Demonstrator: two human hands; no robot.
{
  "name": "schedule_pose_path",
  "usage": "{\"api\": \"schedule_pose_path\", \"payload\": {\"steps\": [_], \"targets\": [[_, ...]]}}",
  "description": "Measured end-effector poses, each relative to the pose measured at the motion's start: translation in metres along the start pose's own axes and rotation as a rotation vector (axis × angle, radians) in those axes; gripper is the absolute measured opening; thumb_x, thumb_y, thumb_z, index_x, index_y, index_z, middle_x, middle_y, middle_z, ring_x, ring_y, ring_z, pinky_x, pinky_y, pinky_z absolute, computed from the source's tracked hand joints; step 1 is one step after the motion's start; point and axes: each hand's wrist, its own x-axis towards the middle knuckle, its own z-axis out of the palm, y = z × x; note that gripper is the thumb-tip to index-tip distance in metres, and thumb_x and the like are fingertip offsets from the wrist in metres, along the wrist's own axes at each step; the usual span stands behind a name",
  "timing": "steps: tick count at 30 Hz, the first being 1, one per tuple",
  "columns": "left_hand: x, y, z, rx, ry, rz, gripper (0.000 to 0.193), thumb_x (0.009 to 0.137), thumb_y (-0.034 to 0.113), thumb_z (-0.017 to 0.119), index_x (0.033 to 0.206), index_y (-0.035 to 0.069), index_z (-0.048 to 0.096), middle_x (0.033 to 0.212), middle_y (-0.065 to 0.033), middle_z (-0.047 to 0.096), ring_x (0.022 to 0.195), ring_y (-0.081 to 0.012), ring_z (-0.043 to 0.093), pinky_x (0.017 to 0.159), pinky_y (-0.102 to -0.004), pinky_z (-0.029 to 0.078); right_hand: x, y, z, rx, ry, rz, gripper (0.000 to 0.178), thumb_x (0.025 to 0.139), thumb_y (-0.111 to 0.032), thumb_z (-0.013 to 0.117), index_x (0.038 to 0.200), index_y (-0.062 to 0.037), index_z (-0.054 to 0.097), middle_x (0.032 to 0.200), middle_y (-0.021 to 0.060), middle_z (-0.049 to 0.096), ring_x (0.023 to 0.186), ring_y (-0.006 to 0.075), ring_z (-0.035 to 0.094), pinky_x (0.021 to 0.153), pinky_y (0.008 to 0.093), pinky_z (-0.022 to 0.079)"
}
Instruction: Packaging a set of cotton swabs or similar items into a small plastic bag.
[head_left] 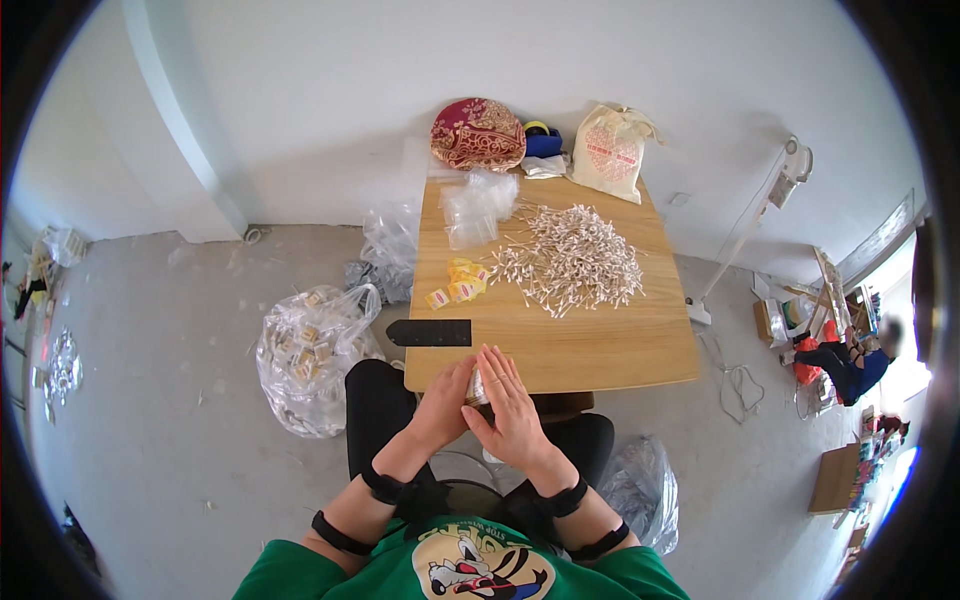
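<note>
Just over the table's front edge, my left hand [443, 402] and my right hand [508, 412] press together from either side around a small whitish, shiny packet [476, 388]. Most of it is hidden between the palms, so its contents cannot be made out. The right fingers lie long and straight along it; the left fingers are partly covered. Beyond my hands, a large loose heap of cotton swabs [585, 258] spreads across the wooden table [620, 362]. Small yellow-and-white cards [460, 284] lie left of the heap, and flat clear plastic bags [474, 212] lie behind them.
A black strip [430, 333] overhangs the table's left edge. At the back are a red patterned cushion [478, 134], a blue tape dispenser [542, 142] and a cream drawstring bag [610, 155]. A clear sack of small packets [312, 355] stands on the floor. Far right sits another person [868, 368].
</note>
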Motion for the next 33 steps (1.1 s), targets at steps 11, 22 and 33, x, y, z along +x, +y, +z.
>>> {"api": "schedule_pose_path", "payload": {"steps": [11, 22, 33], "targets": [[-0.025, 0.024, 0.007, -0.084, -0.055, -0.038, 0.057, 0.077, 0.002, 0.065, 0.131, -0.001, 0.045, 0.12, -0.0247, 0.059, 0.113, -0.0444, 0.055, 0.093, -0.0471, 0.047, -0.032, -0.021, -0.012, 0.066, 0.045, 0.011, 0.071, 0.089, -0.023, 0.067, 0.145, 0.0068, 0.036, 0.149, 0.0265, 0.039, 0.142, 0.0424, 0.032, 0.117, 0.0486, 0.026], [-0.016, 0.057, -0.004, -0.096, -0.034, -0.153, 0.059, 0.077, 0.0, 0.068, 0.131, 0.0, 0.046, 0.115, -0.0242, 0.061, 0.109, -0.0441, 0.057, 0.09, -0.0462, 0.048, -0.018, -0.042, -0.042, 0.001, 0.345, -0.146, 0.024, 0.072, -0.002, 0.077, 0.093, -0.0075, 0.065, 0.104, 0.0081, 0.065, 0.112, 0.0357, 0.061, 0.097, 0.0499, 0.048], [-0.013, 0.061, -0.018, 0.174, 0.086, -0.003, 0.067, 0.075, 0.001, 0.069, 0.136, -0.004, 0.04, 0.115, -0.0258, 0.057, 0.107, -0.0445, 0.055, 0.09, -0.0483, 0.046, -0.001, -0.053, -0.047, -0.05, 0.314, -0.168, 0.02, 0.07, -0.001, 0.075, 0.084, -0.0047, 0.061, 0.093, 0.0091, 0.061, 0.099, 0.0329, 0.061, 0.084, 0.0426, 0.049]]}}
